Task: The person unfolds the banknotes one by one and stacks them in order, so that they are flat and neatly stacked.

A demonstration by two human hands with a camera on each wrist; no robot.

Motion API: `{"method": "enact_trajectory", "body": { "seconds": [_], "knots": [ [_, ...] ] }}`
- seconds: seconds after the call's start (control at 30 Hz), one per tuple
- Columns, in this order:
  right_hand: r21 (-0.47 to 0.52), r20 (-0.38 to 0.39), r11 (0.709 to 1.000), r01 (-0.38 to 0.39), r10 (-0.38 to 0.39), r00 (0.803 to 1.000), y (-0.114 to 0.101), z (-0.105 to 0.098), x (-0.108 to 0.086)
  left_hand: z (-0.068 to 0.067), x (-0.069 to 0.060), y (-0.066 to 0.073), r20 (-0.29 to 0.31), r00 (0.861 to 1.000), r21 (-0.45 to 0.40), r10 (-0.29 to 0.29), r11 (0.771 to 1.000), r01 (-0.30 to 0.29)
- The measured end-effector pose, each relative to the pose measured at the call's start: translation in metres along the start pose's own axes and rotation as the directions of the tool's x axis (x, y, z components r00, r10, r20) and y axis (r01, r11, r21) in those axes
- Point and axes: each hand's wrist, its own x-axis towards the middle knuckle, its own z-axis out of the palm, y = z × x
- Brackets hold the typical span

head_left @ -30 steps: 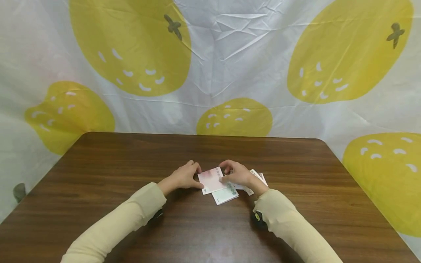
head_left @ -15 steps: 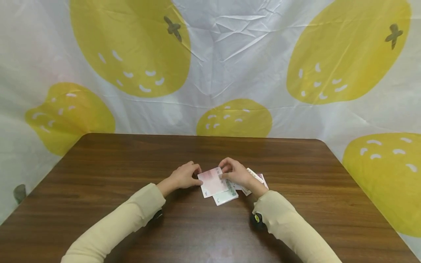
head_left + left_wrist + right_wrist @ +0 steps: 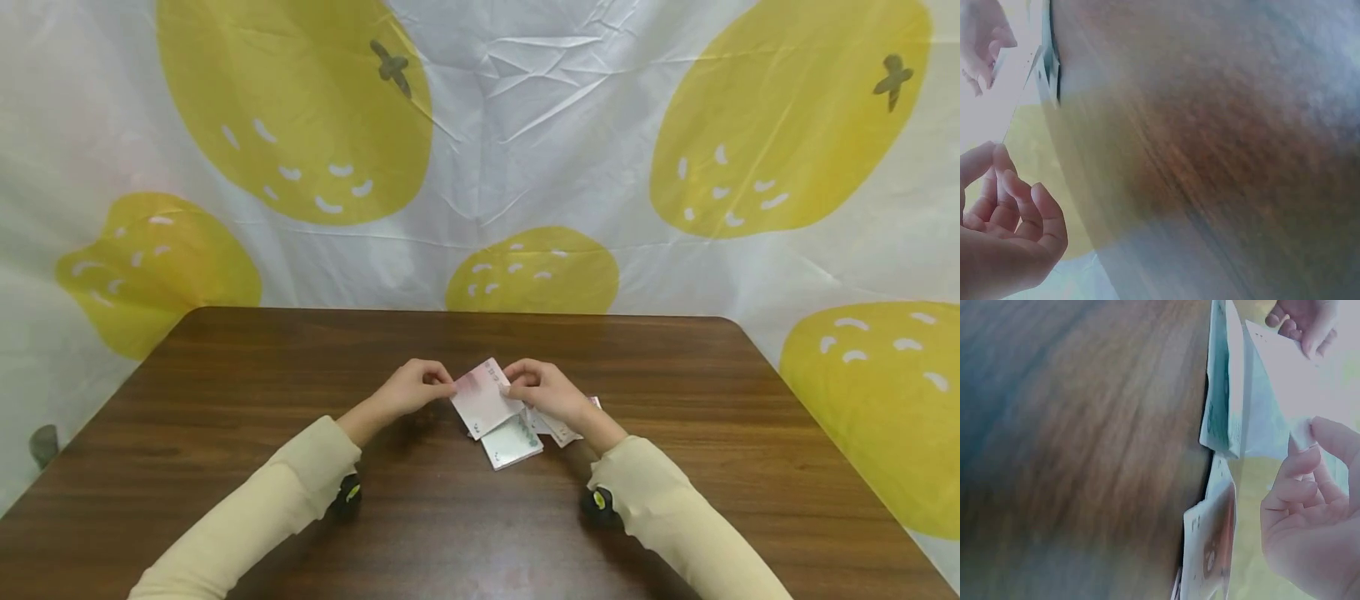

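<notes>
A pale pink banknote (image 3: 483,404) is pinched at its left edge by my left hand (image 3: 408,387) and at its right edge by my right hand (image 3: 547,390). In the right wrist view the note (image 3: 1279,362) is raised off the table, a corner between thumb and finger of the right hand (image 3: 1316,512). Thumb and index fingertip of the left hand (image 3: 1013,225) meet at the note's edge in the left wrist view. Green-printed notes (image 3: 512,443) lie just below the pink one. More notes (image 3: 558,429) lie fanned under the right hand, partly hidden by it.
The brown wooden table (image 3: 480,533) extends around the notes. Behind it hangs a white cloth (image 3: 337,267) with large yellow fruit shapes. A small dark object (image 3: 45,444) shows beyond the table's left edge.
The pink note has risen and turned, its top corner now pointing further up. My left hand has moved from lying along its side to pinching its edge. The green notes have hardly moved.
</notes>
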Motion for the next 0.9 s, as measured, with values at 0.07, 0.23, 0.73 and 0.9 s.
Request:
{"method": "enact_trajectory", "body": {
  "seconds": [0.07,0.23,0.73,0.9],
  "knots": [
    [0.005,-0.004,1.000,-0.003,0.003,1.000,-0.001,-0.003,-0.002,-0.001,0.000,0.000,-0.005,1.000,-0.055,-0.012,0.998,0.012],
    [0.074,-0.014,0.996,-0.051,0.052,0.999,-0.004,-0.009,-0.007,-0.002,-0.002,-0.001,-0.001,0.997,-0.153,-0.072,0.986,0.071],
    [0.191,-0.093,0.980,-0.055,0.073,0.993,-0.006,-0.016,-0.019,0.004,-0.007,0.006,0.043,0.987,-0.277,-0.153,0.948,0.159],
    [0.193,-0.102,0.980,-0.045,0.065,0.993,-0.006,-0.017,-0.023,0.007,-0.008,0.006,0.079,0.987,-0.266,-0.142,0.951,0.158]
  ]
}}
